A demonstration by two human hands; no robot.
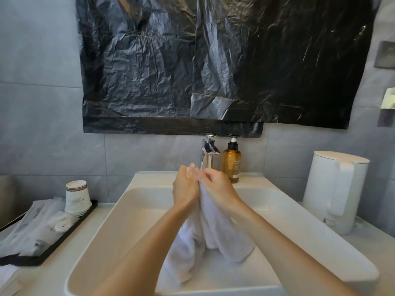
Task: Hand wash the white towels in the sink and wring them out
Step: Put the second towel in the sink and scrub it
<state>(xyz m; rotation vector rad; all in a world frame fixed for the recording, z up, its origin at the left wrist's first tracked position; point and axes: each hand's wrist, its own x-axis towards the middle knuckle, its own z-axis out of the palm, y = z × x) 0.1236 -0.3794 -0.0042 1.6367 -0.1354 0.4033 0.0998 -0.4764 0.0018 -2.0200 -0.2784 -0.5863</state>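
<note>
A white towel hangs in folds into the white sink, its lower part bunched on the basin floor. Both hands meet above the basin, in front of the chrome tap. My left hand presses against the towel's top with its fingers fairly straight. My right hand has its fingers curled round the towel's upper edge and holds it up. No water is seen running from the tap.
An amber pump bottle stands behind the sink beside the tap. A white kettle sits on the right counter. On the left, a black tray holds stacked paper cups and wrapped sachets. Black plastic sheeting covers the wall above.
</note>
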